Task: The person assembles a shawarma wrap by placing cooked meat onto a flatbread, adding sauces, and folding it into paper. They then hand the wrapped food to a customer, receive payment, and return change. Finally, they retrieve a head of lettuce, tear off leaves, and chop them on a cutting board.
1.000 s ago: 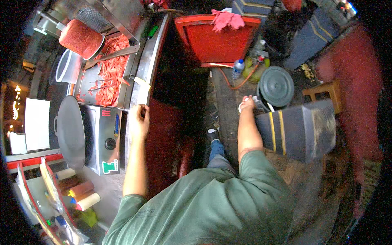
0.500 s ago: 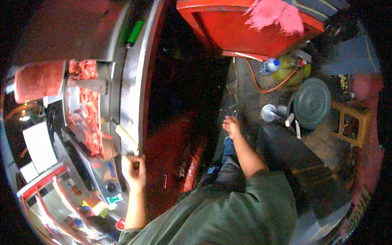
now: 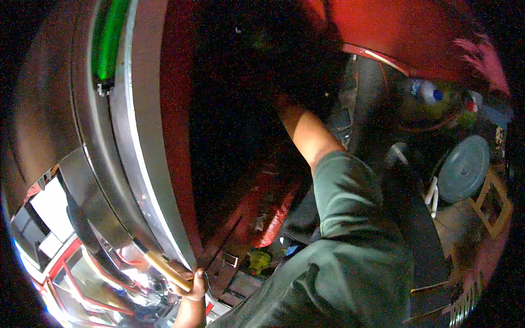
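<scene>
My left hand (image 3: pixel 190 290) is at the near end of the metal counter (image 3: pixel 134 147), by its edge. Its fingers and thumb lie on either side of a pale yellow handle (image 3: pixel 164 268) and are curled about its near end; what tool the handle belongs to is unclear. My right forearm (image 3: pixel 306 131) reaches forward into a very dark space beside the counter. The right hand is lost in the shadow, so its fingers and anything in them are hidden.
A green object (image 3: pixel 109 44) lies along the counter at the far left. To the right stand a red panel (image 3: pixel 383 33) with pink cloth (image 3: pixel 481 60), a blue-capped bottle (image 3: pixel 429 94), a round grey-green lid (image 3: pixel 465 169) and a tan stool (image 3: pixel 495 205).
My right arm has stretched forward into the dark space, and its hand has gone from sight. The view has shifted forward; my left hand now overlaps the yellow handle. The meat has left view.
</scene>
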The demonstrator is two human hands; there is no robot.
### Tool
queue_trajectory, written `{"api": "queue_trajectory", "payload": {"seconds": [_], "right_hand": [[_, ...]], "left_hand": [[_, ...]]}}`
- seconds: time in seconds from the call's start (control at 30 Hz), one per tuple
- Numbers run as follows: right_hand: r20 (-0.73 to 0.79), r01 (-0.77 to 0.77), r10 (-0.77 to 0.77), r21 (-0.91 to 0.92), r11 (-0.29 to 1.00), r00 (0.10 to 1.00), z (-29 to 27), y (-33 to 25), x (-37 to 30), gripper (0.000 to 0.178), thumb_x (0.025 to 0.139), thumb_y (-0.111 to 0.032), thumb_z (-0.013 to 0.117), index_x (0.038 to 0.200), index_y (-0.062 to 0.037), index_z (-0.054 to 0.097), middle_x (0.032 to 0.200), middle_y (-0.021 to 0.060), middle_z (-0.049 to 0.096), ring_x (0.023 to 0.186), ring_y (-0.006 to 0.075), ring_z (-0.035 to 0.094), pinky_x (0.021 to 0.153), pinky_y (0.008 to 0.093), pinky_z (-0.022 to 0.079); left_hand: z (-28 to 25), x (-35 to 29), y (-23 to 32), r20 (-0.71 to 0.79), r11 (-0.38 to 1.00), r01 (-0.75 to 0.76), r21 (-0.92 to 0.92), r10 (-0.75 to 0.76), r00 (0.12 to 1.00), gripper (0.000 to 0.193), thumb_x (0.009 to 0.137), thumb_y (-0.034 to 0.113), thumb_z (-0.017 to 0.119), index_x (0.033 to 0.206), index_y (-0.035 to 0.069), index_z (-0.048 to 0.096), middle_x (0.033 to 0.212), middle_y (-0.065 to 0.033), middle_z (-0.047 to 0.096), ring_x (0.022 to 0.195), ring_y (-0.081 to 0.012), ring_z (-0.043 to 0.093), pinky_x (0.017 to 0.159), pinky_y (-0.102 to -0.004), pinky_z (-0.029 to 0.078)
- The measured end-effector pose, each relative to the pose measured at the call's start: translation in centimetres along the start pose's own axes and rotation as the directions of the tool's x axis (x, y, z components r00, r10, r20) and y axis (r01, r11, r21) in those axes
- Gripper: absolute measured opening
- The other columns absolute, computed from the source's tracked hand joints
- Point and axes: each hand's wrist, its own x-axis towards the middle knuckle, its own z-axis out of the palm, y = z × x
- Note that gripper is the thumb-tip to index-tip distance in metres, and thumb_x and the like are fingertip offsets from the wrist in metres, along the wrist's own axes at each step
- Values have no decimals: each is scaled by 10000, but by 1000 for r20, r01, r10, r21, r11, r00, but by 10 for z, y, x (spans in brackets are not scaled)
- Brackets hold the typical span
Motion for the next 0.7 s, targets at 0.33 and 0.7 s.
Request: {"api": "queue_trajectory", "payload": {"seconds": [0.33,0.7], "right_hand": [[74,33,-45,167,986,996,-2,29,-38,331,1051,-275,531,1341,-121,575,1261,50,602,1113,233,587,944,406,484],[65,60,-71,164,985,995,-44,-5,12,441,1071,-324,481,1468,-134,506,1432,63,547,1281,269,528,1078,440,434]], "left_hand": [[6,5,9,-13,984,11,181,-9,1000,406,878,284,857,764,170,484,918,-47,568,948,-296,534,930,-473,460],[6,15,12,30,984,-78,162,74,997,377,875,217,864,746,172,512,900,-39,587,1010,-311,570,1078,-525,423]]}}
